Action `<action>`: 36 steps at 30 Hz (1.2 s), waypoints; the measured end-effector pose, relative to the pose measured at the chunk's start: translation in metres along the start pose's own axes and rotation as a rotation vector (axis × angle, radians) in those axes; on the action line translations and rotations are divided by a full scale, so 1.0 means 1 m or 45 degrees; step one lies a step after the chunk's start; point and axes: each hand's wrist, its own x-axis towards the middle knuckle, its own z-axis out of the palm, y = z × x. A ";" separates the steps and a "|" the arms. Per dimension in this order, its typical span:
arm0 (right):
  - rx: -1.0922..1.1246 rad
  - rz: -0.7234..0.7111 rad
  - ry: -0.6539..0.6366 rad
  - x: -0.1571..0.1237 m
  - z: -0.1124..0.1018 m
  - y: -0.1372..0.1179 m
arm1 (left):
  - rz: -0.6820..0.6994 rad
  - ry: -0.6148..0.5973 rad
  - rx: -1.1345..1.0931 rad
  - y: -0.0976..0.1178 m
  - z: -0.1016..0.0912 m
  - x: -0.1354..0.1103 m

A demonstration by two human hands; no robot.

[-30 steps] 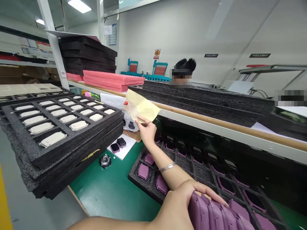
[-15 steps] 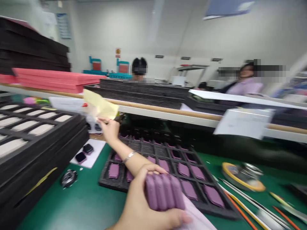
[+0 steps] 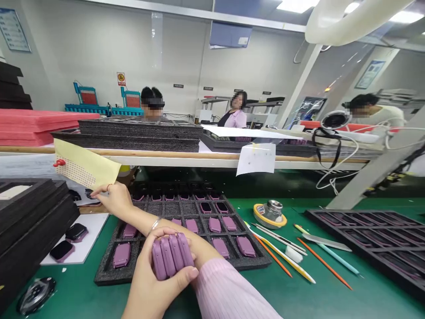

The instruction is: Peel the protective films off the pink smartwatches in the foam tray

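Note:
My left hand [image 3: 156, 270] is wrapped round several purple smartwatch cases [image 3: 171, 256], stacked side by side. My right arm, in a lilac sleeve, reaches across behind them to the left. The fingers of my right hand [image 3: 111, 197] are pinched together at the lower edge of a yellow sheet [image 3: 76, 164] with rows of small dots; what they grip, if anything, is too small to make out. Under the forearm lies a black foam tray [image 3: 113, 277] with purple watch cases [image 3: 121, 255] in its compartments, some with dark screens showing.
Black foam trays [image 3: 43, 221] are stacked at left, beside two watches [image 3: 62, 251] on white paper. At right lie orange sticks [image 3: 323, 261], other slim tools, a metal bottle [image 3: 274, 210] in a yellow ring and another tray [image 3: 372, 239]. A shelf [image 3: 186, 160] spans the back; people sit beyond.
My view has swung to the right and sharpened. The left hand still grips the purple cases. My right hand remains by the yellow sheet, which now lies flatter with its dots visible.

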 end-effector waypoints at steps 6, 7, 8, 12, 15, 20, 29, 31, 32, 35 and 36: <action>0.210 0.156 -0.015 -0.064 -0.049 0.019 | 0.038 0.026 0.089 -0.004 -0.003 0.002; 0.268 0.199 -0.018 -0.079 -0.061 0.021 | 0.046 0.029 0.129 -0.005 -0.003 0.002; 0.329 0.244 -0.018 -0.094 -0.074 0.023 | 0.050 0.029 0.177 -0.006 -0.004 0.002; 0.569 0.391 0.070 -0.153 -0.124 0.019 | 0.035 -0.011 0.335 -0.009 -0.005 0.001; 0.669 0.453 0.219 -0.190 -0.154 0.007 | 0.040 -0.025 0.367 -0.007 -0.004 0.002; 0.707 0.467 0.412 -0.229 -0.174 -0.016 | 0.053 0.023 0.428 -0.008 -0.003 0.002; 0.608 0.359 0.478 -0.240 -0.177 -0.034 | 0.047 0.021 0.464 -0.015 -0.003 0.003; 0.573 0.353 0.480 -0.241 -0.177 -0.035 | 0.044 0.024 0.474 -0.014 -0.003 0.004; 0.549 0.352 0.476 -0.242 -0.177 -0.036 | 0.048 0.026 0.481 -0.013 -0.003 0.004; 0.520 0.328 0.410 -0.243 -0.176 -0.036 | 0.066 0.034 0.522 -0.011 -0.002 0.005; 0.536 0.324 0.370 -0.243 -0.175 -0.035 | 0.072 0.036 0.538 -0.011 -0.002 0.005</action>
